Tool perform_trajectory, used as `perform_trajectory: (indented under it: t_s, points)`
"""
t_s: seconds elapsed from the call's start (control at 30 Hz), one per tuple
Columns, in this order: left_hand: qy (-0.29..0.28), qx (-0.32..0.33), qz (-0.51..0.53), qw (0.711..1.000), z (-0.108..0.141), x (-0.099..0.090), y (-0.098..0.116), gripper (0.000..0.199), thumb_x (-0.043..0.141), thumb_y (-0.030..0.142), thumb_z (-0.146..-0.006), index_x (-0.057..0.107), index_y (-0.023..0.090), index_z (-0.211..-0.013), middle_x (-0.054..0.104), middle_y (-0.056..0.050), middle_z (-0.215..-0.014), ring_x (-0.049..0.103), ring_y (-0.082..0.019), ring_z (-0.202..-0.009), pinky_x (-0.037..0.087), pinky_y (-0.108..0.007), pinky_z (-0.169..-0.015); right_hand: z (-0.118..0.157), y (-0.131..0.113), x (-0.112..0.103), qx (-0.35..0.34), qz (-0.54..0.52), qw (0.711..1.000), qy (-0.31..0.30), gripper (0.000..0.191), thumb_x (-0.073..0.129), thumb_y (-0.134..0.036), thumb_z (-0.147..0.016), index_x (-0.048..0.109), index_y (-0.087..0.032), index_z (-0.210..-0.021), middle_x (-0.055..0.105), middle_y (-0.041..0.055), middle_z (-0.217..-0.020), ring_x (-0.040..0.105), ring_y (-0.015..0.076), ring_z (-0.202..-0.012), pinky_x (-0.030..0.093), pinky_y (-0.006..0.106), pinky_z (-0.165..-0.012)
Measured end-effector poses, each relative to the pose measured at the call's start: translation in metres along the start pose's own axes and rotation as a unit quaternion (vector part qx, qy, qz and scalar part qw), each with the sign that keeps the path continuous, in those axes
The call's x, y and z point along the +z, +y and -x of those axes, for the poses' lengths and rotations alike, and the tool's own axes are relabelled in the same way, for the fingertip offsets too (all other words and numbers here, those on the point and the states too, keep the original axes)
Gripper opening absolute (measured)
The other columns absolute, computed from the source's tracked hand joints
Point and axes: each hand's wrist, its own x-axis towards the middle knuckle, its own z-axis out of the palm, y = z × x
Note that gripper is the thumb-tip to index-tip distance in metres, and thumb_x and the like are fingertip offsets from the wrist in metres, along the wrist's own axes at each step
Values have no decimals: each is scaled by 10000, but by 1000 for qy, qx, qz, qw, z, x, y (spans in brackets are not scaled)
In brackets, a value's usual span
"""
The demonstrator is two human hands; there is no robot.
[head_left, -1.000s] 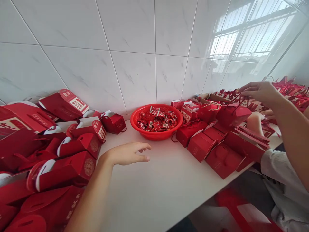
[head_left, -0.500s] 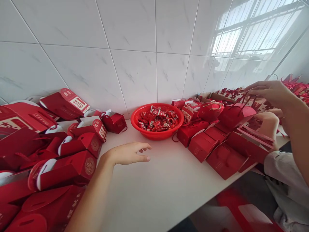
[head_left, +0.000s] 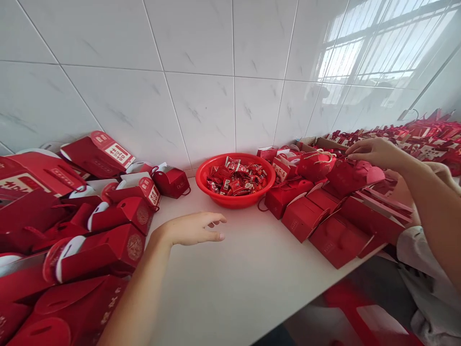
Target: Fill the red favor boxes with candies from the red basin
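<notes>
My left hand [head_left: 194,228] hovers over the white table [head_left: 216,278], fingers loosely spread and holding nothing. Just beyond it stands a red plastic basket [head_left: 234,201] full of small wrapped candies [head_left: 237,180]. My right hand [head_left: 372,151] reaches in from the right with its fingers bent together at the top of a red gift box [head_left: 344,178]. The handle between those fingers is hard to make out. That box sits among several other red gift boxes [head_left: 304,218] right of the basket.
Many open red boxes [head_left: 104,254] crowd the left side. A co-worker's hand [head_left: 439,173] and grey sleeve [head_left: 414,250] are at the right, near a long mass of red packaging [head_left: 425,139]. A white tiled wall [head_left: 201,43] closes off the back.
My right hand has moved left and slightly lower, and the gift box under it has shifted left. The co-worker's hand has drawn to the right. My left hand stays put.
</notes>
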Motion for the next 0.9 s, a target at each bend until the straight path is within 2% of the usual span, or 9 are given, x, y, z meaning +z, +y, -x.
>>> perform_trajectory:
  t_s: [0.23,0.33,0.5,0.67,0.8,0.9]
  points:
    - [11,5,10,1000,0,0,1,666,562,564,-801,565,224,-1374,593,-81,-1422,581,-279,-1273,483,-334,-1018,8,-13,2,-17,102,995,-9,300,831,-200,-698,734,-142,-975,748,110,-958,651,206,-846,459,335,-779]
    - [12,3,13,1000,0,0,1,675,563,575,-796,565,225,-1373,591,-89,-1423,580,-282,-1272,481,-343,-1021,8,-12,6,-26,119,992,-11,250,786,-152,-711,743,-143,-956,750,96,-923,663,213,-853,466,328,-787]
    - [0,1,16,1000,-1,0,2,682,546,559,-806,540,215,-1394,564,-95,-1451,556,-274,-1297,458,-354,-1050,9,-15,16,16,101,993,62,224,623,-89,-740,761,-148,-906,741,60,-806,658,188,-767,466,301,-721]
    - [1,-8,16,1000,2,-1,3,685,541,564,-809,533,222,-1403,560,-95,-1453,549,-271,-1305,469,-349,-1038,12,-27,10,36,80,986,140,206,569,-86,-742,760,-154,-781,725,56,-749,649,185,-768,457,299,-725]
    - [3,-11,6,1000,4,-2,4,698,538,572,-809,528,216,-1410,562,-91,-1452,548,-270,-1306,467,-336,-1038,9,-24,5,20,71,991,115,199,582,-104,-722,759,-164,-789,730,53,-755,638,186,-727,452,316,-717]
    - [-1,-10,-1,1000,3,-2,4,712,534,586,-811,517,214,-1418,560,-86,-1453,540,-269,-1314,468,-325,-1032,5,-17,10,-4,83,994,75,149,619,-169,-734,756,-179,-790,737,52,-779,639,200,-750,453,329,-726]
